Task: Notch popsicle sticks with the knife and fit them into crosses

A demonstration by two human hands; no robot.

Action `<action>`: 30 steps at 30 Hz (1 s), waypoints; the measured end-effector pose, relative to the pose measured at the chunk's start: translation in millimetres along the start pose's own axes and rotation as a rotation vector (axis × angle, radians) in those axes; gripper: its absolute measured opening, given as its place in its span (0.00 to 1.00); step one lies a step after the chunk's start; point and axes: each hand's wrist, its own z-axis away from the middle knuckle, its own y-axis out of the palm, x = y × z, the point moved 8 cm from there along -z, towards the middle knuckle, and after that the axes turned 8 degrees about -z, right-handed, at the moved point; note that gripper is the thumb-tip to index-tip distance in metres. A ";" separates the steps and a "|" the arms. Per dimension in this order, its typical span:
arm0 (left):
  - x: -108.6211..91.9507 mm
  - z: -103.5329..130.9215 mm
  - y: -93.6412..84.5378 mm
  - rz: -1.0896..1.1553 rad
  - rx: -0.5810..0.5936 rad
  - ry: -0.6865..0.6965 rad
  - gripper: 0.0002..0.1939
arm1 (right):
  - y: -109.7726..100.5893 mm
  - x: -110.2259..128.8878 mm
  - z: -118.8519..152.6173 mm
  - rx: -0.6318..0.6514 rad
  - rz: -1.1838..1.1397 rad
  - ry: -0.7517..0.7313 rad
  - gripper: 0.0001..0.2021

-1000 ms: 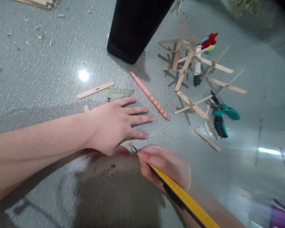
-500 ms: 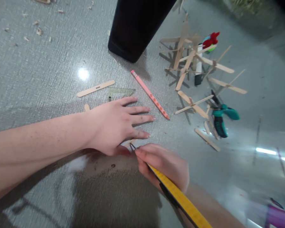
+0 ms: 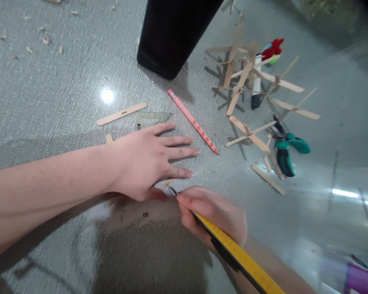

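One hand, the left (image 3: pixel 150 159), lies palm down on the table (image 3: pixel 79 73), fingers spread and grasping nothing. Part of a stick (image 3: pixel 168 182) shows between its thumb and forefinger, a dark mark on it; how much more lies beneath the hand I cannot tell. The right hand (image 3: pixel 213 212) is closed round a yellow knife (image 3: pixel 239 259), gripping it near the blade (image 3: pixel 173 191) like a pen. The tip is at the mark; whether it touches the wood I cannot tell.

Beyond the left hand are a clear set square (image 3: pixel 153 118), partly covered by it, a slotted stick (image 3: pixel 122 114) and a slanting pink pencil (image 3: pixel 193 121). A black box (image 3: pixel 174 36) is beyond the pencil. To the pencil's right are crossed sticks (image 3: pixel 247 133), with a cluster (image 3: pixel 239 88) of more behind, and a marker (image 3: pixel 256 85) and something red (image 3: pixel 272 49) beside these. Pliers (image 3: pixel 283 147) lie near loose pieces (image 3: pixel 268 179). Shavings (image 3: pixel 46 39) are scattered at far left
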 end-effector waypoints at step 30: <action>-0.5 -2.2 2.1 0.013 0.043 0.015 0.33 | 4.6 -5.6 4.7 0.008 -0.001 0.002 0.22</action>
